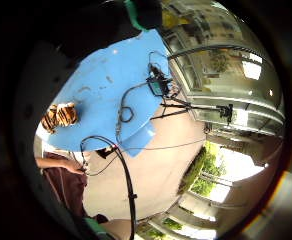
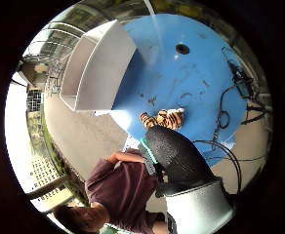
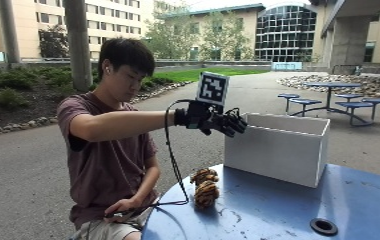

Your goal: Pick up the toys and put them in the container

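A striped tiger plush toy (image 3: 204,188) lies on the round blue table (image 3: 276,210) near its edge by the person. It also shows as the tiger toy (image 1: 59,116) and the tiger toy (image 2: 163,118) in the palm views. The white box container (image 3: 278,146) stands on the table's far side, open at the top, and appears as the container (image 2: 94,66). My gloved right hand (image 3: 220,121) hangs in the air well above the toy, just beside the container's near wall. Its fingers are loosely curled and hold nothing.
A black hole fitting (image 3: 324,226) sits in the tabletop. Cables and a small device (image 1: 158,85) lie on the table's other side. The person's bare left hand (image 3: 122,207) rests at their lap by the table edge. Paved ground surrounds the table.
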### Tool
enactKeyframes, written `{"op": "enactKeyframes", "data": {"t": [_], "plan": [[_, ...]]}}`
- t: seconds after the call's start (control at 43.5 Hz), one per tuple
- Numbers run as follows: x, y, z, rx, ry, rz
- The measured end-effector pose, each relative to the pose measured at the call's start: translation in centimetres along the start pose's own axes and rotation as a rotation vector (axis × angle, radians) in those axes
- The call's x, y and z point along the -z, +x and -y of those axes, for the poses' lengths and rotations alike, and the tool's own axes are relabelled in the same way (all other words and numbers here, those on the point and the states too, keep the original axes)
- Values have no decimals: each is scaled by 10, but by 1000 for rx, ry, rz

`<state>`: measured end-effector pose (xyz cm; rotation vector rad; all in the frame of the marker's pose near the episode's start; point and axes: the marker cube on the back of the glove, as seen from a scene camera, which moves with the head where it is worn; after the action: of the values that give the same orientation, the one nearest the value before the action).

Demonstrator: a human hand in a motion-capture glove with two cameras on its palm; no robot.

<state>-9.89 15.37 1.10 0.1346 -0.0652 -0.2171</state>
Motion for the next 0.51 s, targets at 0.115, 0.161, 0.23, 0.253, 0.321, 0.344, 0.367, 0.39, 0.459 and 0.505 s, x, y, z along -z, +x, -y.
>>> {"op": "enactKeyframes", "data": {"t": [0.115,0.161,0.23,0.253,0.321,0.344,0.367,0.39,0.459,0.505], "plan": [[-90,-11,1,155,-84,-46],[-124,-24,4,145,-129,-65],[-164,-39,7,153,-197,-87],[-177,-45,6,218,-225,-71],[-210,-56,7,380,-267,-38],[-219,-58,9,400,-258,-38],[-225,-59,12,412,-237,-35],[-229,-62,15,421,-208,-23],[-236,-70,24,440,-116,54],[-241,-73,31,438,-49,106]]}}
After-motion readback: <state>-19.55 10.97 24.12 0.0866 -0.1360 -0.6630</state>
